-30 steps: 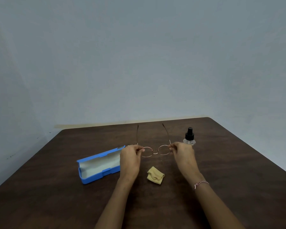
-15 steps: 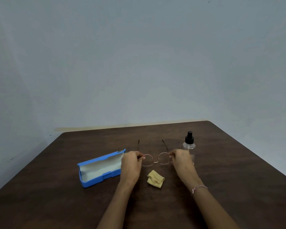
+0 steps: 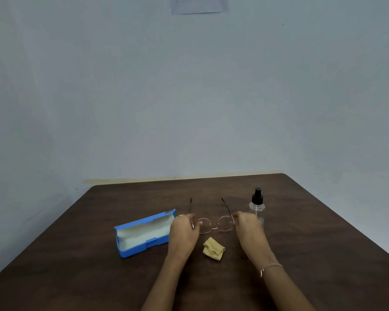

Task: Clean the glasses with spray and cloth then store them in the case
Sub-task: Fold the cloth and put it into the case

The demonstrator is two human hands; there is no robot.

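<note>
Dark brown wooden table (image 3: 65, 277), pale grey-blue wall (image 3: 189, 108) behind it. A pale sheet (image 3: 199, 5) is stuck to the wall at the top edge of view.

Far left of the items: blue case (image 3: 134, 249), open, white lining showing, lying on the table at an angle with its right end farther from the person. Nothing visible inside.

Left hand (image 3: 183, 232) is just right of the case and overlaps its right end in view. Its fingers are curled, pinching the left end of the glasses at the hinge, thumb tip at the left lens rim.

Glasses (image 3: 213, 225) are mid-table between the two hands: thin round metal frame, both arms unfolded and pointing away toward the wall. Cannot tell if the frame touches the table or sits just above it.

Yellow cloth (image 3: 213, 248) is crumpled on the table, nearer the person than the glasses, between the two wrists, touched by neither hand.

Right hand (image 3: 248, 225) has the back of the hand to the camera, fingers curled at the right hinge of the frame, holding that end. Thin bracelet (image 3: 270, 267) on that wrist.

Spray bottle (image 3: 257, 205), clear with a black pump top, stands upright just behind the right hand, its lower part hidden by it. Cannot tell if the hand touches it.
</note>
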